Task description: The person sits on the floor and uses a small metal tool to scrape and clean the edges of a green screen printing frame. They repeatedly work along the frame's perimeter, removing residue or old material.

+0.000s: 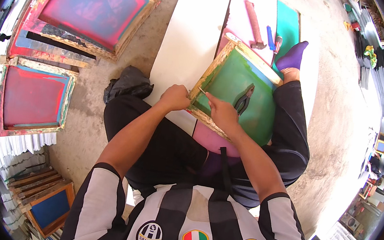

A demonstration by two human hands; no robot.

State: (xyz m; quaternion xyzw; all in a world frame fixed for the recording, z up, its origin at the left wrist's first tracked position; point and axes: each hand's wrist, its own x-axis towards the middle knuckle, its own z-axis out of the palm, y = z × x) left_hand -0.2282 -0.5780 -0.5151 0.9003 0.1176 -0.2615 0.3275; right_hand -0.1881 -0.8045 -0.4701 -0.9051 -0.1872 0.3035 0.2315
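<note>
A wooden frame with green mesh, a printing screen by its look, lies tilted between my legs. My left hand is closed in a fist at the frame's left edge; its fingers hide what they hold, if anything. Over the frame's near left corner, my right hand pinches a small, thin, pale piece, too small to name. Dark-handled pliers rest on the mesh, just beyond the right hand.
Past the frame lie a hammer, a blue-handled tool and a screwdriver, near my purple-socked foot. A black plastic bag sits by my left knee. Larger pink-stained screens stand at left, above stacked sheets.
</note>
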